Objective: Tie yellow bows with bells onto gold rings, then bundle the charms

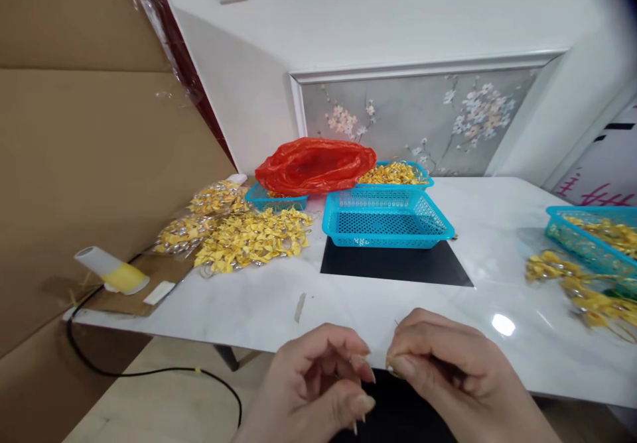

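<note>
My left hand (326,383) is at the table's front edge, its fingers curled and its thumb apart from the fingertips. Thin pale tips show below that thumb, too small to name. Close beside it, my right hand (442,370) pinches something tiny between thumb and forefinger; a thin strand sticks up from the grip. Beyond the hands, a blue plastic basket (388,239) with nothing in it rests on a black mat (398,267). A pile of yellow ribbon pieces with silvery beads (253,237) lies to the left.
Behind stand a red plastic bag (313,164) and a blue basket of yellow pieces (423,183). Another blue basket (572,231) is at right, with loose yellow pieces (587,290) before it. A white-and-yellow cylinder (112,270) lies left, near a black cable (149,371) and large cardboard (99,151).
</note>
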A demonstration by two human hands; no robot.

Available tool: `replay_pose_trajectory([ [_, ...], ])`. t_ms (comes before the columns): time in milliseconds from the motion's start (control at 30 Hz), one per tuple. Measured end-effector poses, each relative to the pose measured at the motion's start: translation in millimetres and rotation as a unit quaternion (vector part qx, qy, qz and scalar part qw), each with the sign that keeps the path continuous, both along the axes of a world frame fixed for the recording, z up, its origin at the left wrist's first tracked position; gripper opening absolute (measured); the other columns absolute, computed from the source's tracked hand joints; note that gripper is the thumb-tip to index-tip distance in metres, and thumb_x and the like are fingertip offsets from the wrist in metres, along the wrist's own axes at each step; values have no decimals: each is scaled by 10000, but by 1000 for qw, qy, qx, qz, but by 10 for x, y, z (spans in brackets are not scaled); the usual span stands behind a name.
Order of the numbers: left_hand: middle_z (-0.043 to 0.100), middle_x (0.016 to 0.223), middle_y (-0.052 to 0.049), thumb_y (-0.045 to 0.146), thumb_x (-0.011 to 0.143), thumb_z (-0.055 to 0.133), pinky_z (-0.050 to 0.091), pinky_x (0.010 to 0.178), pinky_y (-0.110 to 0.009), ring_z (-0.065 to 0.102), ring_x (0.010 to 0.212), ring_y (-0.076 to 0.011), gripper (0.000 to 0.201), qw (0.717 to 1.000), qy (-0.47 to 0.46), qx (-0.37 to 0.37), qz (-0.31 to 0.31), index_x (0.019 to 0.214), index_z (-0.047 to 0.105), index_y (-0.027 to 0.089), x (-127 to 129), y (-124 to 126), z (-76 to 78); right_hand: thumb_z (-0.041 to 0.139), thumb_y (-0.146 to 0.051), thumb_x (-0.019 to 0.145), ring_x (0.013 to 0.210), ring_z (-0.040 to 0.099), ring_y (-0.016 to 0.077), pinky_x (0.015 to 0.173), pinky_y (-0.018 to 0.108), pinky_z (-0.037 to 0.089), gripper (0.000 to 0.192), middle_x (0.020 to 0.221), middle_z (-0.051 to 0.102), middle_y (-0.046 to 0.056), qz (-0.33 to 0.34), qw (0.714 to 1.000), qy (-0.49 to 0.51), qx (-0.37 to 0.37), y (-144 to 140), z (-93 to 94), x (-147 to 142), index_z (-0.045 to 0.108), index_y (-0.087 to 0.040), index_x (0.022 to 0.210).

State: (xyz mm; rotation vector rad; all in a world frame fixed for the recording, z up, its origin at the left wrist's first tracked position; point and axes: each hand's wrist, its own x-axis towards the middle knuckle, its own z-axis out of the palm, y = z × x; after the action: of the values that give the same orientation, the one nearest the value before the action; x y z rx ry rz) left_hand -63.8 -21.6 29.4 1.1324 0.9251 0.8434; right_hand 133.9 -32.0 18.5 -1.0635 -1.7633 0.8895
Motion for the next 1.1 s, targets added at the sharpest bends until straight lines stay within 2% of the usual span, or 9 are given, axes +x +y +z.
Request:
replay_pose_trajectory([
  [133,569,616,20,493,727,743,391,502,-203,470,518,-84,344,998,60,19,-26,766,658,162,26,42,19,500,-253,934,583,531,127,507,231,397,240,705,573,17,5,1000,-5,4,-12,-15,-14,660,-205,762],
  [333,510,555,27,575,813,604,303,445,-202,398,454,-73,439,993,94,33,-59,690,593,153,20,101,21,504,-240,919,590,517,120,525,231,389,245,699,562,15,1,1000,26,-6,-11,-28,-75,646,-197,725],
  [500,504,571,40,477,850,627,303,463,-197,391,475,-69,342,996,59,29,-62,721,579,164,-19,119,-61,494,-212,920,600,515,110,537,214,392,231,693,547,8,2,999,37,13,3,-41,-106,620,-191,727],
  [667,495,579,39,488,811,674,278,460,-207,366,480,-74,349,998,5,-4,-67,716,570,169,-13,144,-93,489,-228,937,599,524,106,538,200,410,240,686,549,5,3,999,33,21,35,-49,-125,626,-191,743],
  [767,471,601,34,464,841,647,302,507,-218,371,532,-95,337,998,-32,17,-47,686,556,179,18,147,-68,455,-242,964,648,568,119,556,205,445,223,779,600,23,-9,998,43,36,62,-91,-119,672,-214,921],
  [867,498,725,1,421,872,618,366,629,-213,409,667,-126,333,995,-84,44,-9,649,540,186,0,140,-52,465,-247,969,740,606,126,640,210,485,250,882,646,15,-88,992,65,70,110,-189,-48,653,-288,1128],
  [933,518,843,-19,385,870,626,397,705,-203,417,763,-141,304,991,-123,40,22,648,553,191,-54,135,-64,541,-285,940,762,622,129,689,215,501,289,851,678,-8,-166,978,103,64,165,-276,54,613,-334,1215],
  [1033,526,962,-36,327,874,625,443,779,-205,428,907,-161,252,982,-170,28,73,659,587,200,-167,133,-117,710,-365,823,754,640,131,712,209,515,483,743,696,-22,-256,934,249,-13,283,-408,278,566,-324,1283],
  [1100,540,1014,-46,312,866,637,473,815,-225,433,1034,-181,231,974,-200,19,102,664,613,201,-229,139,-151,813,-395,698,760,644,134,671,185,512,503,740,702,1,-289,891,343,-70,372,-487,449,654,-263,1157],
])
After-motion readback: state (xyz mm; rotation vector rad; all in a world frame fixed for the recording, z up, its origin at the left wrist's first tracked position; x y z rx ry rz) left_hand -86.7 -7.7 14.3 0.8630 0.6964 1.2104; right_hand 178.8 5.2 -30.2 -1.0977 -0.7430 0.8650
